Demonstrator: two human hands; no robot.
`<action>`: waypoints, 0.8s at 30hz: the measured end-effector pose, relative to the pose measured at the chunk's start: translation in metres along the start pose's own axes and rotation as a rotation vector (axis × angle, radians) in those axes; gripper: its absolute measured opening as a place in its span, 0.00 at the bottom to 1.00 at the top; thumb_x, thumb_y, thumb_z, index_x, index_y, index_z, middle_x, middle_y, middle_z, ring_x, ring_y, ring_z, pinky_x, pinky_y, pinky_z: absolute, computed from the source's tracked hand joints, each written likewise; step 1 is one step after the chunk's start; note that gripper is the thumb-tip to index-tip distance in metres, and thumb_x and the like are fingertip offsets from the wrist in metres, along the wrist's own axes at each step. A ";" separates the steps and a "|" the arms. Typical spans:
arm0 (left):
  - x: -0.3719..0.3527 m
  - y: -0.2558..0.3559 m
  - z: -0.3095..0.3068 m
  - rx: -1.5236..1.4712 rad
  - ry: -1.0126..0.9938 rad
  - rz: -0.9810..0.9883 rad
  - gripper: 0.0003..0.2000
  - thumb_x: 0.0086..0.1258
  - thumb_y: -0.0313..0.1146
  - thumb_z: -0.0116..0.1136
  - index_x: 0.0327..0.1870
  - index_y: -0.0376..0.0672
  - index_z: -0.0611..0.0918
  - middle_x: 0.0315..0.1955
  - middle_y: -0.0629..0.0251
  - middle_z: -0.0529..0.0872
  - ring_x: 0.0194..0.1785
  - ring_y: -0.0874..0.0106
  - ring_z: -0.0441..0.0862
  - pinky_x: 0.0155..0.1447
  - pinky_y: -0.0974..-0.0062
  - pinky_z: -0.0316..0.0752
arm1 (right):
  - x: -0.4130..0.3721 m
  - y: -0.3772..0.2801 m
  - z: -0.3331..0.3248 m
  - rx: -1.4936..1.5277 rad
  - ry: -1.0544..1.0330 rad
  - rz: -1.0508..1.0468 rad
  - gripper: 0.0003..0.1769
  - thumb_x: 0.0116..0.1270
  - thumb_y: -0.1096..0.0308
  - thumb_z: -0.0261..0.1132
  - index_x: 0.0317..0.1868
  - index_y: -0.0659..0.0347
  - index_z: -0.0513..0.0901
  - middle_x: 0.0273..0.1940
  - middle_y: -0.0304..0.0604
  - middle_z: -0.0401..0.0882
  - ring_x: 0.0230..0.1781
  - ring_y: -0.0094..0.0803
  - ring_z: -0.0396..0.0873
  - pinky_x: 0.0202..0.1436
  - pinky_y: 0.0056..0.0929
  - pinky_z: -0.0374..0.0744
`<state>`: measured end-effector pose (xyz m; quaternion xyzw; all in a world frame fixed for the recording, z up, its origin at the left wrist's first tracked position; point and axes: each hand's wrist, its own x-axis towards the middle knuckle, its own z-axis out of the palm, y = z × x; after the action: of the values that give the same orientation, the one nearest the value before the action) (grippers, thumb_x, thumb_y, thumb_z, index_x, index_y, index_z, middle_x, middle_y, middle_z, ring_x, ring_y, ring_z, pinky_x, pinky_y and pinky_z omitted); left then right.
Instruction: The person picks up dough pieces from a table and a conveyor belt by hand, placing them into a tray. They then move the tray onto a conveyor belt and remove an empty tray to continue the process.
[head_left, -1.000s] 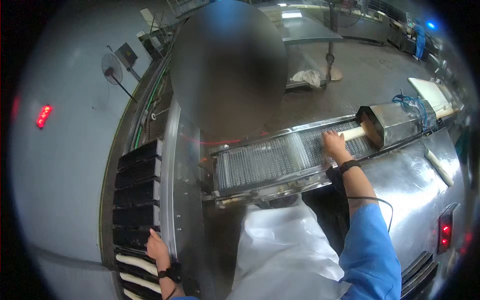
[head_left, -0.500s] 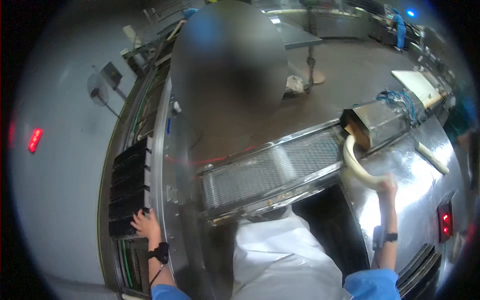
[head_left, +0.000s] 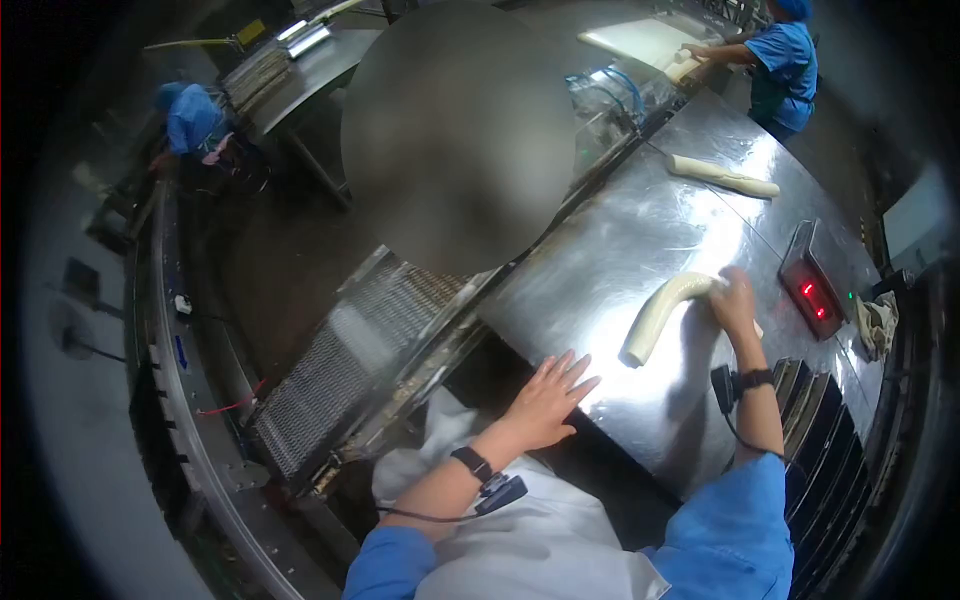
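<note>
A long pale dough roll [head_left: 657, 318] lies curved on the shiny metal table [head_left: 570, 270]. My right hand [head_left: 735, 300] is closed on its right end, and a bit of dough shows just past the hand. My left hand [head_left: 550, 402] is over the near left edge of the table, fingers spread, holding nothing, a short way left of the roll's lower end. A second dough roll [head_left: 722, 176] lies farther back on the same table, away from both hands.
A scale with red digits [head_left: 815, 287] stands at the right, with a cloth [head_left: 876, 325] beside it. Dark trays [head_left: 820, 440] are below it. A mesh conveyor [head_left: 350, 345] runs at the left. One co-worker [head_left: 782, 65] handles dough at the back right; another [head_left: 195, 120] is at the far left.
The view has swung right. My left hand has left the black trays and come across to the table edge. The dough roll in my right hand has moved away from the metal chute onto the table.
</note>
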<state>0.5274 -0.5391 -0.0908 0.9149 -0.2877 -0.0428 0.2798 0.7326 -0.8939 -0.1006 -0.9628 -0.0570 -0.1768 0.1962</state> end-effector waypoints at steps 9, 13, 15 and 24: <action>0.091 -0.003 0.002 0.239 -0.248 -0.031 0.42 0.44 0.33 0.63 0.69 0.60 0.66 0.72 0.59 0.56 0.76 0.62 0.49 0.75 0.53 0.41 | 0.188 0.040 0.081 -0.156 -0.135 -0.077 0.31 0.51 0.77 0.62 0.59 0.63 0.69 0.60 0.58 0.67 0.62 0.54 0.64 0.64 0.43 0.69; 0.107 -0.010 0.006 0.219 -0.287 -0.025 0.41 0.43 0.34 0.64 0.67 0.63 0.69 0.72 0.61 0.57 0.75 0.64 0.51 0.73 0.50 0.45 | 0.237 0.067 0.104 -0.319 -0.138 0.007 0.33 0.56 0.77 0.58 0.65 0.56 0.64 0.67 0.50 0.60 0.66 0.51 0.61 0.64 0.53 0.67; 0.114 -0.016 0.006 0.213 -0.265 -0.009 0.41 0.43 0.34 0.64 0.67 0.65 0.69 0.72 0.62 0.58 0.75 0.63 0.53 0.73 0.50 0.47 | 0.247 0.075 0.105 -0.398 -0.121 0.056 0.29 0.62 0.73 0.57 0.65 0.49 0.65 0.65 0.42 0.63 0.67 0.46 0.62 0.62 0.62 0.65; 0.120 -0.024 0.006 0.171 -0.242 -0.004 0.39 0.42 0.33 0.63 0.65 0.68 0.71 0.70 0.66 0.62 0.72 0.63 0.59 0.70 0.49 0.53 | 0.267 0.077 0.052 -0.690 -0.364 -0.189 0.09 0.59 0.65 0.59 0.40 0.55 0.78 0.44 0.49 0.78 0.52 0.50 0.75 0.57 0.55 0.69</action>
<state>0.6376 -0.5917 -0.0984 0.9242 -0.3200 -0.1286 0.1639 1.0117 -0.9327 -0.0757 -0.9783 -0.1165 -0.0294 -0.1689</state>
